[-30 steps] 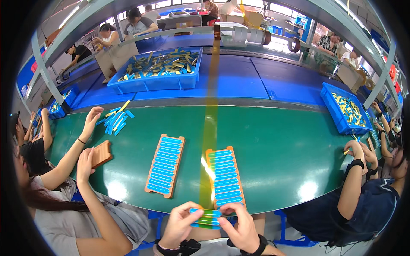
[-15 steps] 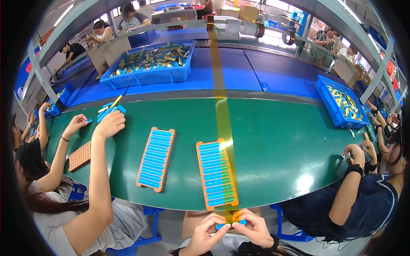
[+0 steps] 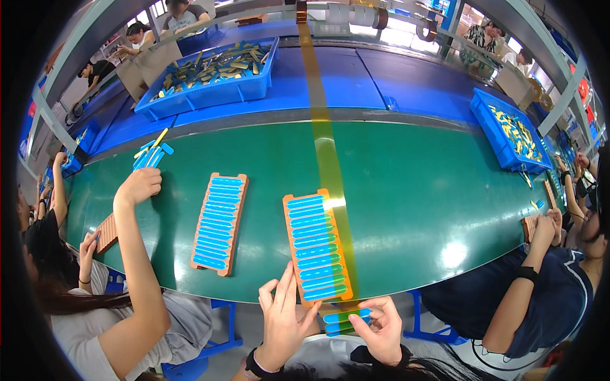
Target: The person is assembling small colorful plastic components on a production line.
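- Step in hand, as I judge it: handling blue strips [image 3: 335, 329] under amber tape [image 3: 322, 89], just off the filled tray [image 3: 288, 200] at its five o'clock.
- The next move seems to call for keeping the strips level and the tape untwisted.
- Right hand [image 3: 379, 325]: thumb and fingers pinched round the strips' three-o'clock ends, wrist below at six.
- Left hand [image 3: 284, 311]: loosely open, fingers spread toward twelve, at the tray's seven-o'clock corner; whether it grips there I cannot tell.
- The tray lies on the worktop [image 3: 413, 209].

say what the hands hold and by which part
Right hand: blue strips, by their right ends. Left hand: touching tray, its near left corner; grip unclear.
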`<state>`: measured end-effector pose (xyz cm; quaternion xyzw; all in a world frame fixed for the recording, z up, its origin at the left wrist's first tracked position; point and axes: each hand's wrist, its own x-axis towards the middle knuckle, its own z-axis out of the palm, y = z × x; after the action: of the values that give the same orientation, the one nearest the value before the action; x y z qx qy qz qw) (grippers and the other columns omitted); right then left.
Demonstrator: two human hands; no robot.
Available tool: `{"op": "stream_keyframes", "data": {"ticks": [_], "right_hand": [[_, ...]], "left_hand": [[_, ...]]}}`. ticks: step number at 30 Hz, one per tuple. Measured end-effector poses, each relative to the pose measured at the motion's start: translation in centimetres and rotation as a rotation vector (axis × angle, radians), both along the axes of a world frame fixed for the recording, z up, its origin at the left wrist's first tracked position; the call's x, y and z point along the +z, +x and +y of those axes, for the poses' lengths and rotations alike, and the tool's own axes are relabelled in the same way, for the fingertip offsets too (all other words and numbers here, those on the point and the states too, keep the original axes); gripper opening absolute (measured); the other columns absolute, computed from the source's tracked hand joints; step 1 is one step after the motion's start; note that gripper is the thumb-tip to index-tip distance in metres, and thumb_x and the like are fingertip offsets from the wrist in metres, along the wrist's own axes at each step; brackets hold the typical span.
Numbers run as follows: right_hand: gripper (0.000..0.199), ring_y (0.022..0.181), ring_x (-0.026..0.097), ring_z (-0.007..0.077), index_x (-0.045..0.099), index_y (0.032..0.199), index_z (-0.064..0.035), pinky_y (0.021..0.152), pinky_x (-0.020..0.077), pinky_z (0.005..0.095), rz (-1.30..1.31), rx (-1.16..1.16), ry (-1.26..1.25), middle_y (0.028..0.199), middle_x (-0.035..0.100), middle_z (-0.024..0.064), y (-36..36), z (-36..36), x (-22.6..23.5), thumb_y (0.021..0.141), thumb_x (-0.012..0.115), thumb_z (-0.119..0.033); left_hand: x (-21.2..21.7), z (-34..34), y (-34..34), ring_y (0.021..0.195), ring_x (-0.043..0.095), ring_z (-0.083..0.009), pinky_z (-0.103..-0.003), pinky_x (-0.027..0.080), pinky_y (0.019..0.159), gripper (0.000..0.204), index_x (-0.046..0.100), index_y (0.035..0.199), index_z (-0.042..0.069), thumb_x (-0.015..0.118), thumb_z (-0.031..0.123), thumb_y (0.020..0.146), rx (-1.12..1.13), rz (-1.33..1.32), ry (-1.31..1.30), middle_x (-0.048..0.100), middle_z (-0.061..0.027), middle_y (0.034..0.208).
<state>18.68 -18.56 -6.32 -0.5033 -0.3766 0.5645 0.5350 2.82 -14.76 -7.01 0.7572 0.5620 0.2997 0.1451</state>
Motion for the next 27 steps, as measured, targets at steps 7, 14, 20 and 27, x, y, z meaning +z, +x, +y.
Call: {"op": "stream_keyframes", "data": {"ticks": [7, 14, 20, 27], "right_hand": [[0.019, 0.073, 0.056, 0.0090, 0.042, 0.096, 0.0012, 0.057, 0.0434, 0.0175, 0.024, -0.024, -0.109, 0.083, 0.059, 0.0113, 0.2, 0.1, -0.7, 0.080, 0.052, 0.003], [0.023, 0.063, 0.054, 0.0063, 0.035, 0.095, -0.0024, 0.051, 0.0384, 0.0161, 0.125, -0.161, -0.175, 0.076, 0.060, 0.0118, 0.0, 0.6, -0.4, 0.080, 0.051, 0.005], [0.023, 0.063, 0.055, 0.0069, 0.033, 0.090, -0.0032, 0.051, 0.0392, 0.0162, 0.086, -0.152, -0.126, 0.073, 0.059, 0.0122, 0.1, 1.1, -1.0, 0.079, 0.051, 0.005], [0.024, 0.070, 0.056, 0.0082, 0.033, 0.090, -0.0041, 0.054, 0.0443, 0.0179, 0.087, -0.132, -0.107, 0.082, 0.058, 0.0126, 0.3, 1.1, -2.0, 0.079, 0.053, 0.005]], "left_hand": [[-0.3, -1.7, 1.3, 0.094, 0.036, -0.0261, -0.034, 0.030, 0.081, 0.073, 0.040, 0.117, -0.005, 0.071, 0.013, 0.054, -0.023, 0.037, -0.091, 0.035, -0.0113, 0.129], [-0.8, -0.6, 2.1, 0.093, 0.036, -0.0254, -0.034, 0.030, 0.074, 0.072, 0.040, 0.117, -0.005, 0.070, 0.014, 0.055, -0.033, 0.072, -0.043, 0.036, -0.0125, 0.128], [-0.6, 0.0, 1.9, 0.093, 0.037, -0.0250, -0.034, 0.030, 0.074, 0.074, 0.040, 0.117, -0.006, 0.072, 0.017, 0.054, -0.054, 0.129, -0.032, 0.037, -0.0118, 0.128], [0.6, 1.2, -0.1, 0.091, 0.038, -0.0206, -0.028, 0.033, 0.069, 0.064, 0.048, 0.110, -0.002, 0.073, 0.018, 0.054, -0.227, 0.157, 0.084, 0.042, -0.0077, 0.124]]}}
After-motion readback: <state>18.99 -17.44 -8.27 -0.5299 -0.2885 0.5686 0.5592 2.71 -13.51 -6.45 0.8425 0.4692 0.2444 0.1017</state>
